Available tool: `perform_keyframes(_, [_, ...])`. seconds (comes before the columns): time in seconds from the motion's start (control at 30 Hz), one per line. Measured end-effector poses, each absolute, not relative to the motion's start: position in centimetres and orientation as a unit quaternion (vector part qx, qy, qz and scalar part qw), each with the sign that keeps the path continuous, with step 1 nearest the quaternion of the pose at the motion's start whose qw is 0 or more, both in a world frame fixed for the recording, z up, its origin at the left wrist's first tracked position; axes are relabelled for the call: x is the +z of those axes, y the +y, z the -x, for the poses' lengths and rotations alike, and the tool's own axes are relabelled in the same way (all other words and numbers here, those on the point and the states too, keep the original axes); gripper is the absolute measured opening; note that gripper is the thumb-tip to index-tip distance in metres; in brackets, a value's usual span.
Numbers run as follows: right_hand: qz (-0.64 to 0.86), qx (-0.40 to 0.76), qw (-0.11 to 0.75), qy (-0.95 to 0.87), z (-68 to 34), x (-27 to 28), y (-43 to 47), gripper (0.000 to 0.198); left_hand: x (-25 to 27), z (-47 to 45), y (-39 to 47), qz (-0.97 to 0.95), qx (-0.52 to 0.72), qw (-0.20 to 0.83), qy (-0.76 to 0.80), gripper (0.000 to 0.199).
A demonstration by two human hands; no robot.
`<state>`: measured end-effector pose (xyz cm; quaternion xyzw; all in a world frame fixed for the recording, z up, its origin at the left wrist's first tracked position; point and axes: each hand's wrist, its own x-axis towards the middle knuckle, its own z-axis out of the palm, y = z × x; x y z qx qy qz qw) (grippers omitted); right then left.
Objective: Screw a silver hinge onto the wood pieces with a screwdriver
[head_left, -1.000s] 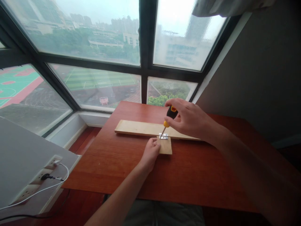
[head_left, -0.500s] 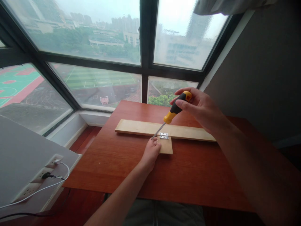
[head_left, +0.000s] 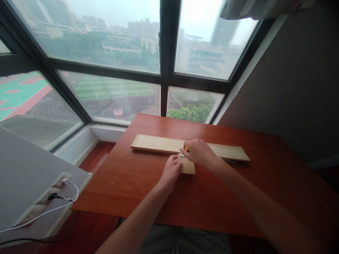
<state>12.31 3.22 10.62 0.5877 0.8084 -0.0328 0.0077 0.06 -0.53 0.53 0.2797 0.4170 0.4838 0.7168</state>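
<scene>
My left hand (head_left: 171, 173) is closed on the left edge of a small thin wooden piece (head_left: 188, 167), which lies against the near side of a long pale wooden board (head_left: 156, 143). A metal hinge (head_left: 182, 154) bridges the two, mostly covered by my right fingers. Over the hinge, my right hand (head_left: 198, 151) is closed around the screwdriver, and only a bit of its yellow handle (head_left: 186, 149) shows between the fingers. The black part of the handle and the tip are hidden by the hand.
The board rests on a reddish-brown wooden table (head_left: 127, 190). A thin thing by the board's near right edge is too small to make out. Windows stand behind the table; wall sockets (head_left: 47, 197) with plugged-in cables (head_left: 75, 190) are at left.
My right hand has come down and to the left, from holding the screwdriver up at a slant to the hinge, and the shaft no longer shows by my left fingers. My left hand has stayed put.
</scene>
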Motion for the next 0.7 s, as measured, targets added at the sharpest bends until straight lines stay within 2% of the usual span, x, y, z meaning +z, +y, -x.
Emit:
perform_keyframes(0.17, [-0.575, -0.036, 0.052, 0.816, -11.7, 8.3, 3.6, 0.033, 0.7, -0.1, -0.6, -0.276, 0.483, 0.725, 0.407, 0.039])
perform_keyframes(0.47, [-0.519, -0.034, 0.080, 0.850, -11.3, 9.2, 3.9, 0.020, 0.7, -0.2, -0.6, -0.267, 0.482, 0.719, 0.423, 0.034])
perform_keyframes(0.7, [-0.508, -0.034, 0.084, 0.857, -11.3, 9.2, 4.0, 0.020, 0.7, -0.1, -0.6, -0.274, 0.481, 0.718, 0.422, 0.033])
